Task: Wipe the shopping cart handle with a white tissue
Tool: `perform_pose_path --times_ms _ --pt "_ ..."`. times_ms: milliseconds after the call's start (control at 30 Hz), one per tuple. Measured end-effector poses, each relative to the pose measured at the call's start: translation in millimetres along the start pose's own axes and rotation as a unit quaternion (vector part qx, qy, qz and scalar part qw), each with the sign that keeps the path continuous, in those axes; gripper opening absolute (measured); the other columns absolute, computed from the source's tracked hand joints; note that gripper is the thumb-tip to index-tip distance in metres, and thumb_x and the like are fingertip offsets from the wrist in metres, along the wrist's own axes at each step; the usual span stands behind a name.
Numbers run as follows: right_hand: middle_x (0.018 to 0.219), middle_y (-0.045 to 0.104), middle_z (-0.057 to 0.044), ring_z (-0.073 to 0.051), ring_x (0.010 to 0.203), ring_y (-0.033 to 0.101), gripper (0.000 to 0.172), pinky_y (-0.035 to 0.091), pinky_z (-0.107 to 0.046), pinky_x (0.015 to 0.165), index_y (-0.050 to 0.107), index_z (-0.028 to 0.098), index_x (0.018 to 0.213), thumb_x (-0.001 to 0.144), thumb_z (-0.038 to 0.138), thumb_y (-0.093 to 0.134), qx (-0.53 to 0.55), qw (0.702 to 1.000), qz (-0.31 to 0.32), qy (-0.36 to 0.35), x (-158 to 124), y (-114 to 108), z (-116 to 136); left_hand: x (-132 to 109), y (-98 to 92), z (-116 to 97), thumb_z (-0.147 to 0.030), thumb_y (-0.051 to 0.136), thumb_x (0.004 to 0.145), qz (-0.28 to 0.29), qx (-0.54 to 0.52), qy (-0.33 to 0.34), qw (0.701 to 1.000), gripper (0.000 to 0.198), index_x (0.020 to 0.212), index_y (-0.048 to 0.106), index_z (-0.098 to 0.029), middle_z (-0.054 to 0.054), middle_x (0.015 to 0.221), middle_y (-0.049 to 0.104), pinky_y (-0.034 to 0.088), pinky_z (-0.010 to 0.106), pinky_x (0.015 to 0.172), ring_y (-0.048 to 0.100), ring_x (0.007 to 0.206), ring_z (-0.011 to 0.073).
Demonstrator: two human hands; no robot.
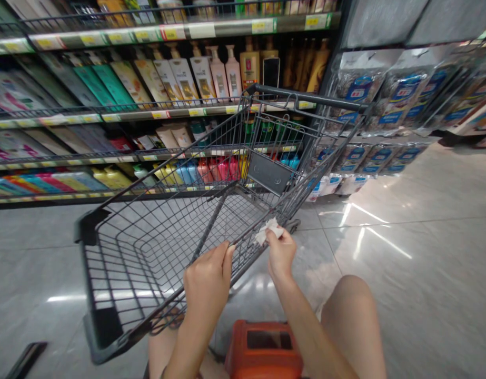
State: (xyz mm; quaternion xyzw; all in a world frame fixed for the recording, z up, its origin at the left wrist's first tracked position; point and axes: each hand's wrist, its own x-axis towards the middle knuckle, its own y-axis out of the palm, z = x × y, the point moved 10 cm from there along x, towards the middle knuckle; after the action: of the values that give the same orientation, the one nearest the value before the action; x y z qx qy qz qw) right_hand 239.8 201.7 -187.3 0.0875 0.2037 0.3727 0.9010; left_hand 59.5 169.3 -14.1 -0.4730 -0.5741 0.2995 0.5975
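Note:
A grey wire shopping cart (120,210) stands at an angle before me, its basket bare inside. My left hand (208,273) is closed around the cart's near top rail, at about the middle of that side. Farther along the same rail, my right hand (281,250) pinches a crumpled white tissue (268,230), which lies against or just beside the rail; I cannot tell if it touches. The cart's handle bar (306,97) is at the far end, toward the shelves.
Shelves (167,111) of shampoo and lotion bottles run behind the cart. Bagged goods (361,92) hang at the right. Between my knees is an orange plastic object (262,360), perhaps a stool. A dark bar (27,360) lies on the shiny tiled floor (424,263) at lower left.

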Motion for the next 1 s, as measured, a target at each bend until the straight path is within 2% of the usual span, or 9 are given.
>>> perform_pose_path --times_ms 67,133,233,400,667,1000 --pt "0.076 0.064 -0.003 -0.016 0.072 0.058 0.023 0.047 -0.028 0.069 0.065 0.014 0.079 0.063 0.030 0.066 -0.047 0.994 0.006 -0.099 2.9 4.3 28.0 0.0 -0.5 0.4 -0.036 0.040 0.094 -0.003 0.000 0.000 1.000 0.033 0.095 0.068 -0.019 0.005 0.074 0.072 0.041 0.024 0.055 0.066 0.064 0.0158" --pt "0.084 0.063 -0.005 -0.017 0.081 0.059 0.016 0.047 -0.030 0.076 0.067 0.015 0.076 0.067 0.027 0.063 -0.098 0.977 0.017 -0.189 2.5 8.5 44.9 -0.1 -0.9 0.5 -0.036 0.040 0.094 -0.006 0.004 0.001 1.000 0.033 0.095 0.068 -0.019 0.005 0.074 0.072 0.041 0.024 0.055 0.066 0.064 0.0156" --pt "0.089 0.061 -0.006 -0.017 0.087 0.058 0.012 0.047 -0.031 0.081 0.068 0.016 0.076 0.069 0.021 0.059 -0.139 0.959 0.039 -0.245 0.7 10.1 39.3 -0.2 -3.4 -0.9 -0.037 0.039 0.094 -0.016 0.011 0.006 1.000 0.033 0.094 0.068 -0.019 0.004 0.073 0.072 0.040 0.023 0.054 0.066 0.062 0.0153" --pt "0.093 0.059 -0.006 -0.017 0.091 0.057 0.016 0.046 -0.032 0.084 0.068 0.016 0.082 0.071 0.018 0.057 -0.154 0.952 0.046 -0.260 -4.5 5.4 18.1 -0.4 -5.4 -3.8 -0.036 0.039 0.094 -0.019 0.016 0.009 1.000 0.033 0.092 0.068 -0.019 0.004 0.071 0.072 0.039 0.024 0.052 0.065 0.059 0.0158" --pt "0.092 0.057 -0.005 -0.017 0.090 0.056 0.015 0.046 -0.030 0.081 0.068 0.016 0.081 0.069 0.019 0.059 -0.134 0.963 0.034 -0.230 -3.6 -0.8 11.1 -3.9 -12.1 -9.4 -0.033 0.040 0.095 -0.057 0.028 0.039 0.997 0.032 0.091 0.067 -0.017 0.004 0.069 0.071 0.040 0.024 0.054 0.065 0.060 0.0150" --pt "0.087 0.058 -0.004 -0.016 0.084 0.057 0.011 0.045 -0.029 0.079 0.066 0.016 0.075 0.067 0.020 0.060 -0.129 0.961 0.035 -0.242 -4.5 -5.8 4.9 -9.3 -13.8 -3.5 -0.035 0.038 0.096 -0.067 0.026 0.065 0.995 0.034 0.092 0.066 -0.017 0.003 0.070 0.071 0.042 0.022 0.055 0.066 0.061 0.0136"
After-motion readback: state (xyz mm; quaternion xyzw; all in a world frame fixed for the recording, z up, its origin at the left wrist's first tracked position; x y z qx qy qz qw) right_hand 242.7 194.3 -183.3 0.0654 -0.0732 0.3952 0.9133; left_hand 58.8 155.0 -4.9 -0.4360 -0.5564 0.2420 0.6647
